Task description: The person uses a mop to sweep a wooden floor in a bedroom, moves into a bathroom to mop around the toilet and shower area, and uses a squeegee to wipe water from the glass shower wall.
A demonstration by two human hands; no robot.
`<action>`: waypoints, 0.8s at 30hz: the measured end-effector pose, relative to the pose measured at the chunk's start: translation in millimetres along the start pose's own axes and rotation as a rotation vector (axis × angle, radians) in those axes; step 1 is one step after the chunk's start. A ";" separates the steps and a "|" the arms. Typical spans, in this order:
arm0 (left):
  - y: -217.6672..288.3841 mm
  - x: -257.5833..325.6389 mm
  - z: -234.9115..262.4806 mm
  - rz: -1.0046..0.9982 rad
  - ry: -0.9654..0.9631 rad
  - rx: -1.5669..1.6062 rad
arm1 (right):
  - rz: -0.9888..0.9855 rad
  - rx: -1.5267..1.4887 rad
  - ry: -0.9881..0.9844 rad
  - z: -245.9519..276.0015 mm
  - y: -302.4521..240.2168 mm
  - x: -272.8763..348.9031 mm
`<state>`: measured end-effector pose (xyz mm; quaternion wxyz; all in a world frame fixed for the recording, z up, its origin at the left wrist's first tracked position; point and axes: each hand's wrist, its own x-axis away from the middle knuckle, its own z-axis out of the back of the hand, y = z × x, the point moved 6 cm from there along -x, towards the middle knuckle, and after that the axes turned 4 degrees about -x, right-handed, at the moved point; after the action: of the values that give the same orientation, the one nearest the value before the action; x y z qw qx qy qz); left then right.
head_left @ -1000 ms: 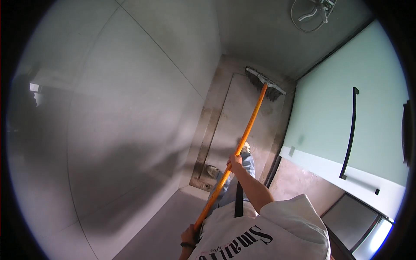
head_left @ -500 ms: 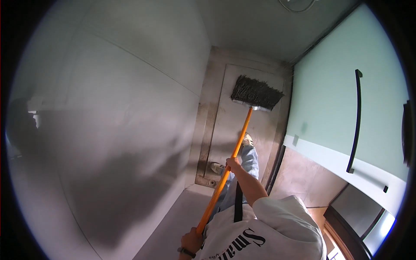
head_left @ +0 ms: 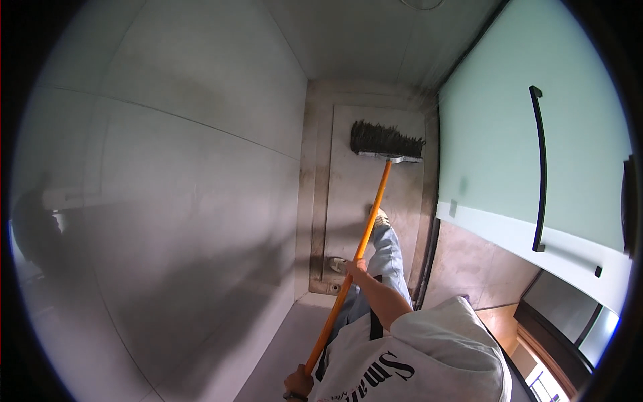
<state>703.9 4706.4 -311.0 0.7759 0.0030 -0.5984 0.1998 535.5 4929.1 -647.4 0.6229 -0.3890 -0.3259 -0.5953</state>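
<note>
Narrow grey-tiled stall, frosted green glass door (head_left: 509,134) at right. I saw left hand (head_left: 299,383) wrapped round orange broom handle (head_left: 355,258) at its near end, right hand (head_left: 355,266) clenched mid-shaft. Bristle head (head_left: 387,141) sat at far edge of recessed floor tray (head_left: 348,194), near door. Step judged: scrubbing stroke; next move called for pull back toward drain (head_left: 333,287).
</note>
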 end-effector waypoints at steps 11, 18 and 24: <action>12.8 -46.3 17.8 -0.098 0.327 -0.002 | 0.119 -0.381 -0.192 44.6 -87.9 1.5; 10.0 -21.9 26.8 -0.095 0.238 0.024 | 0.160 -0.292 -0.132 55.3 -93.7 30.6; 46.1 15.9 37.7 -0.092 0.033 0.088 | -0.011 -0.525 -0.521 20.1 -44.7 -28.4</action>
<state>657.8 4744.5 -296.3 0.7932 0.0612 -0.5753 0.1899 489.9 4961.0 -657.9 0.3950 -0.6722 -0.3119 -0.5430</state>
